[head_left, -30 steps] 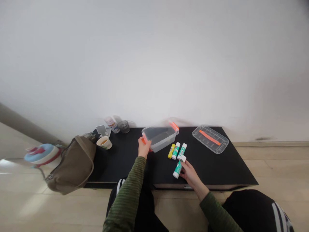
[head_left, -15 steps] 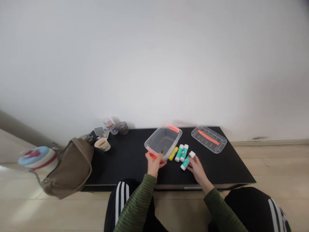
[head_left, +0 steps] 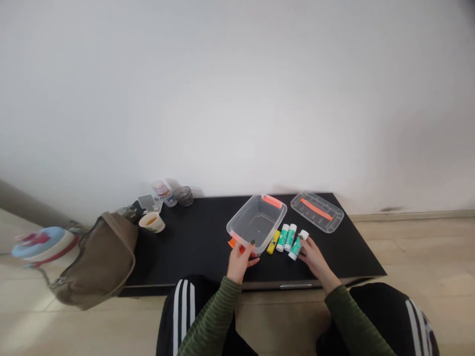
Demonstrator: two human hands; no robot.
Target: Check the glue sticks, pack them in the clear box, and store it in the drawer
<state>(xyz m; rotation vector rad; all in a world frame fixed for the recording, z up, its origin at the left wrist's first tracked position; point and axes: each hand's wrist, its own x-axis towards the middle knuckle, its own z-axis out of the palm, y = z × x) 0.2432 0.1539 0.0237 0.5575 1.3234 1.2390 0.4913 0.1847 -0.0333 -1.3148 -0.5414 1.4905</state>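
Note:
A clear plastic box with orange clips stands empty on the low black table. My left hand grips its near rim at the orange clip. To the box's right lie a yellow glue stick and two green-and-white glue sticks side by side. My right hand is closed on a further green-and-white glue stick, which rests on the table right beside the others.
The clear lid with an orange strip lies at the table's back right. A paper cup, a small bottle and a dark jar stand at the back left. A brown bag hangs off the left end. My knees are under the front edge.
My left hand set the tilted box down flat and pulled it nearer. My right hand slid its glue stick up against the row of others. The view shifted slightly.

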